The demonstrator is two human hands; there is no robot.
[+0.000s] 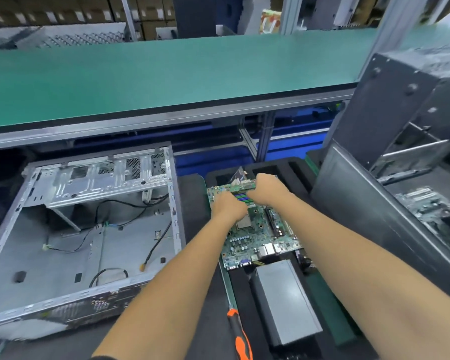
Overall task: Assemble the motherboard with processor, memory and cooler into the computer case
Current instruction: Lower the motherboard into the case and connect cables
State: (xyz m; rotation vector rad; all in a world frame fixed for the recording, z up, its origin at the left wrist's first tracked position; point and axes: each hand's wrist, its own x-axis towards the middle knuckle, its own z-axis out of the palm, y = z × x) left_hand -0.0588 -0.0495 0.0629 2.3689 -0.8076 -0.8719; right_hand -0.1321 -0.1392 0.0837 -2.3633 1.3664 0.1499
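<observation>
A green motherboard (255, 237) lies flat on a black foam tray (192, 203), right of the open metal computer case (70, 245). A processor (244, 223) sits in its socket at the board's middle. A green memory stick (240, 187) stands over the slots at the board's far end. My right hand (268, 189) grips the stick's right end. My left hand (227, 206) presses down on the memory slots beside it, fingers curled. Purple and green slots (240, 196) show between the two hands.
A grey metal box (286, 300) lies on the foam near me, below the board. An orange-handled screwdriver (238, 331) lies beside it. Another dark case (405, 131) stands at the right. A green conveyor shelf (166, 71) runs across behind. Loose cables lie inside the open case.
</observation>
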